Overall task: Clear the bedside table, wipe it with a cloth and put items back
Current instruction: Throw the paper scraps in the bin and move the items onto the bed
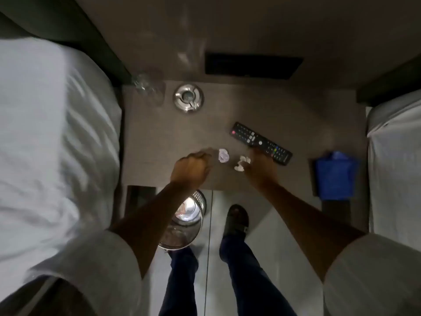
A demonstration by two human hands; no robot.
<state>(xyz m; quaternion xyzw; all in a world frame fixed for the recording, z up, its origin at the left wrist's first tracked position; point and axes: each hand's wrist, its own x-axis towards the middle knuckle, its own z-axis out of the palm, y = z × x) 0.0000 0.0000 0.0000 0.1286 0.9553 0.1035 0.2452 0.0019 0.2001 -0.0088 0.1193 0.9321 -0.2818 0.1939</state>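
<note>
The dark brown bedside table (pixel 159 133) carries a black remote (pixel 260 143), a round metal ashtray (pixel 188 98), a clear glass (pixel 149 87) at its back left corner, and two crumpled paper balls. My left hand (pixel 191 168) hovers over the front edge with its fingers curled, just left of the pale purple paper ball (pixel 223 155). My right hand (pixel 262 166) lies beside the white paper ball (pixel 242 163), fingertips touching it, with the remote's near end just beyond. A folded blue cloth (pixel 336 175) rests at the table's right end.
A shiny metal waste bin (pixel 182 226) stands on the pale floor under my left forearm, close to the table's front. White beds flank the table, the left bed (pixel 45 144) and the right bed (pixel 394 156). A dark panel (pixel 252 67) is set in the wall behind.
</note>
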